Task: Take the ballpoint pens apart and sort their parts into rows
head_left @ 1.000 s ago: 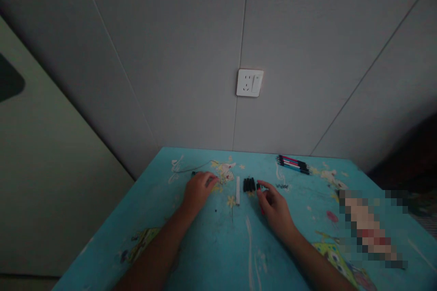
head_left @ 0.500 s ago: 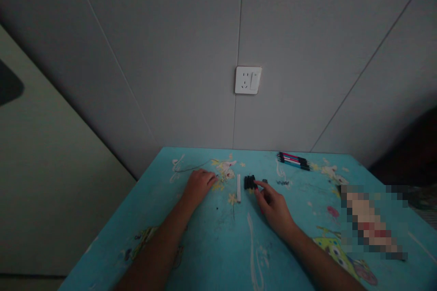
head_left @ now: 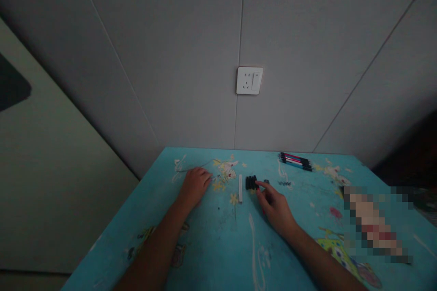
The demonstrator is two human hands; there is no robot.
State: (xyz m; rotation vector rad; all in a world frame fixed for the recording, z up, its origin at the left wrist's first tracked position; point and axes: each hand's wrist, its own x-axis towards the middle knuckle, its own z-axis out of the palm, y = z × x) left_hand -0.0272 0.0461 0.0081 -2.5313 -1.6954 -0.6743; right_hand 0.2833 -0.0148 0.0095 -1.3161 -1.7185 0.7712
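Right hand [head_left: 276,209]: thumb and forefinger pinching a slim red piece [head_left: 258,189], at the hand's ten-to-eleven o'clock. From the left hand [head_left: 194,187], the same piece lies at three o'clock, well apart.

Left hand: palm down, fingers bent, on or just above the counter [head_left: 211,245]; whether it grips anything, cannot tell. At its two o'clock, near the fingertips, small specks, possibly loose parts, hard to separate from the printed cover.

Black pieces [head_left: 251,183]: short, set side by side in a row, close by the right fingertips at ten to eleven o'clock; exact count unclear.

White strips [head_left: 240,188]: narrow, lying lengthwise between the two hands, at the left hand's three o'clock.

Dark coil-like bits [head_left: 284,183]: beyond the right hand, toward one o'clock; detail too small to read.

Pens [head_left: 295,162]: a bundle of several colours, farther off at one o'clock.

Obscured: most of the red piece, covered by the right hand; a long object [head_left: 373,225] at its three o'clock, blurred into blocks. Both forearms cut off by the lower edge.
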